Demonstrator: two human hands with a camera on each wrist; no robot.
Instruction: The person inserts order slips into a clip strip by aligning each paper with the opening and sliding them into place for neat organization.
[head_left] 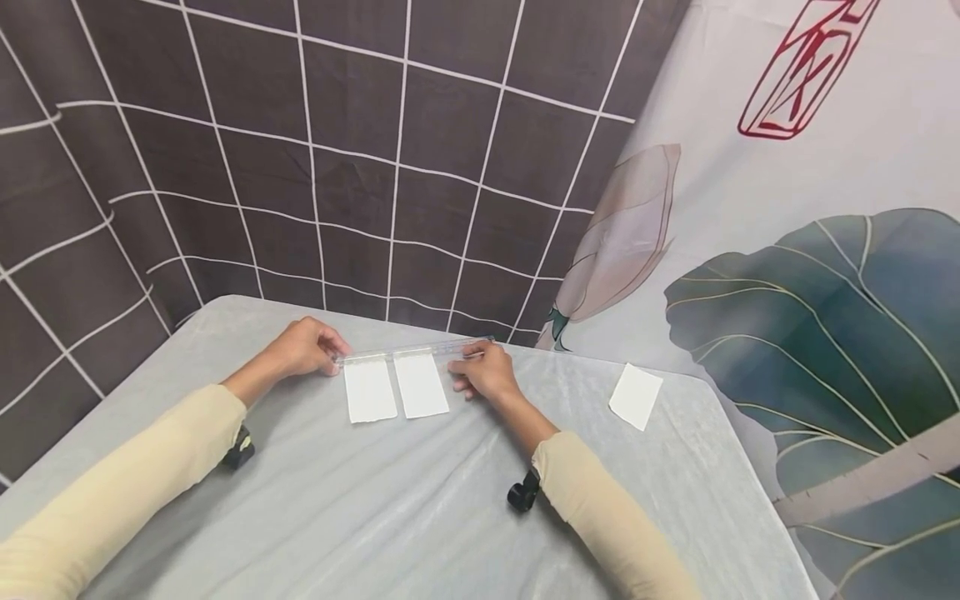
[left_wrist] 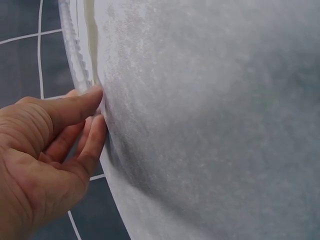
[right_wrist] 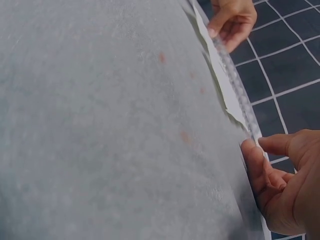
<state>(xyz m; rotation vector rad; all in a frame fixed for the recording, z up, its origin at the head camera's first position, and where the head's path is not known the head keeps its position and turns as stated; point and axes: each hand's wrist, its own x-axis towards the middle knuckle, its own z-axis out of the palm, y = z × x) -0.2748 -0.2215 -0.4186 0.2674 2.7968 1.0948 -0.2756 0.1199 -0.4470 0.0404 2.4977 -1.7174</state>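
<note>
A long clear plastic strip (head_left: pixel 431 347), ruler-like, lies across the top edges of two white paper pieces, the left paper (head_left: pixel 371 393) and the right paper (head_left: pixel 422 387). My left hand (head_left: pixel 302 347) pinches the strip's left end; the left wrist view shows thumb and fingertips of that hand (left_wrist: pixel 55 145) meeting there. At the other end, my right hand (head_left: pixel 487 371) holds the strip between thumb and fingers. In the right wrist view, the strip (right_wrist: pixel 235 75) runs between both hands, with paper (right_wrist: pixel 220 75) along its inner side.
Another white paper piece (head_left: pixel 636 397) lies apart at the right of the grey cloth-covered table (head_left: pixel 420 508). A dark gridded curtain (head_left: pixel 352 192) hangs behind the table's far edge. On the right hangs a pale cloth with leaf patterns (head_left: pixel 840 317).
</note>
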